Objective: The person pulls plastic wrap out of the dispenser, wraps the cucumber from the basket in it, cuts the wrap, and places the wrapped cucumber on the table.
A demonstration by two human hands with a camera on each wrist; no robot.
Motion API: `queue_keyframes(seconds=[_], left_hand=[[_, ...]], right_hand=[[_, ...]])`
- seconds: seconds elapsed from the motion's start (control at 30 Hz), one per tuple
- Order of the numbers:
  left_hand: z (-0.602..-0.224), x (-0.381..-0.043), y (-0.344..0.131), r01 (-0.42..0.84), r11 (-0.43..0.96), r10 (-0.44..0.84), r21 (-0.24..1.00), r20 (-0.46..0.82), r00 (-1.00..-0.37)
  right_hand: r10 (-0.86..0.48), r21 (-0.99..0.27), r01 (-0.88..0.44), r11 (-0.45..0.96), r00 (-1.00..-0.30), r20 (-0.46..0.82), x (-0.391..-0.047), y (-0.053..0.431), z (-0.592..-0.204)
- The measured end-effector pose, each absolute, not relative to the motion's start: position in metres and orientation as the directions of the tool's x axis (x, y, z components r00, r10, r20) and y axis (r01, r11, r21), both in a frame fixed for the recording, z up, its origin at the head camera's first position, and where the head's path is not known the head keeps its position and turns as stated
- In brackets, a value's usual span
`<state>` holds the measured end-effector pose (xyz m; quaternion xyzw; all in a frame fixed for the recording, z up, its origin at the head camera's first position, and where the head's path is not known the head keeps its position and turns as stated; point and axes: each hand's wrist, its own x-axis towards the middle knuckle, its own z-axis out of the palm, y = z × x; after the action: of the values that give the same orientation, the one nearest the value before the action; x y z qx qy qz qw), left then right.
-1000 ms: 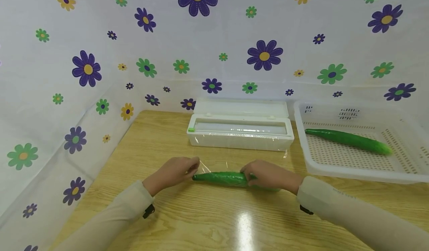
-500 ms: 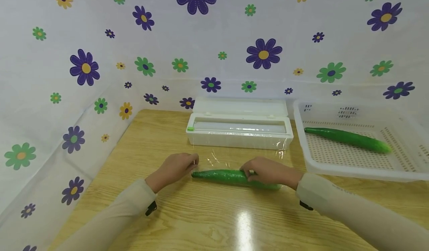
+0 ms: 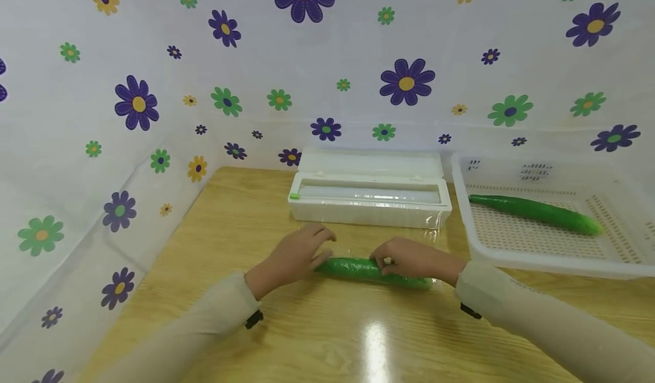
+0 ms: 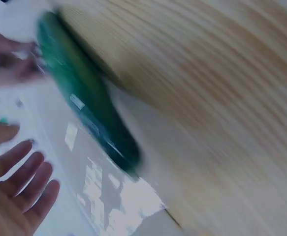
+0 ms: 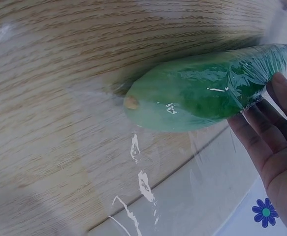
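Observation:
A green cucumber (image 3: 353, 267) lies crosswise on the wooden table, with clear cling film around it; the film (image 5: 143, 187) stretches on toward the white dispenser box (image 3: 370, 215). Near the cucumber's dark left end is my left hand (image 3: 294, 255), its fingers loosely spread. In the left wrist view that hand (image 4: 15, 191) appears apart from the cucumber (image 4: 84, 88), holding nothing. My right hand (image 3: 411, 257) holds the cucumber near its middle. Seen from the right wrist, thumb and fingers pinch at the wrinkled film along the cucumber's side (image 5: 182, 93).
Behind the hands, the dispenser's lid (image 3: 370, 164) stands raised over a film roll (image 3: 368, 194). On the right, a white perforated basket (image 3: 563, 266) holds another cucumber (image 3: 537, 213). A flower-patterned sheet (image 3: 353, 42) hangs behind and at the left of the table.
My left hand has moved right, away from the film edge it was at, and its fingers have spread over the cucumber's left end. The right hand stays nearly in place.

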<state>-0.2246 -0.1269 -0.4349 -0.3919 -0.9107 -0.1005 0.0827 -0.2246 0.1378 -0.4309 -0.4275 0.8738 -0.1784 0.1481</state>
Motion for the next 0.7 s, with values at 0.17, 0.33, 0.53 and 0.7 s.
queue_keyframes(seconds=[0.17,0.33,0.53,0.7], left_hand=[[-0.433,-0.221,-0.093,0.746,0.635,0.764,0.203,-0.023,-0.644],[-0.445,-0.228,-0.075,0.768,0.615,0.788,0.179,-0.097,-0.608],[-0.446,-0.232,-0.070,0.758,0.610,0.788,0.231,-0.067,-0.613],[-0.445,-0.235,-0.068,0.774,0.590,0.801,0.230,-0.045,-0.598]], right_hand=[[-0.807,-0.444,-0.700,0.560,-0.582,-0.101,-0.226,0.136,-0.431],[-0.813,-0.473,-0.689,0.550,-0.571,-0.114,-0.226,0.136,-0.433],[-0.801,-0.479,-0.671,0.566,-0.585,-0.128,-0.225,0.141,-0.431],[-0.792,-0.490,-0.660,0.569,-0.600,-0.111,-0.223,0.154,-0.423]])
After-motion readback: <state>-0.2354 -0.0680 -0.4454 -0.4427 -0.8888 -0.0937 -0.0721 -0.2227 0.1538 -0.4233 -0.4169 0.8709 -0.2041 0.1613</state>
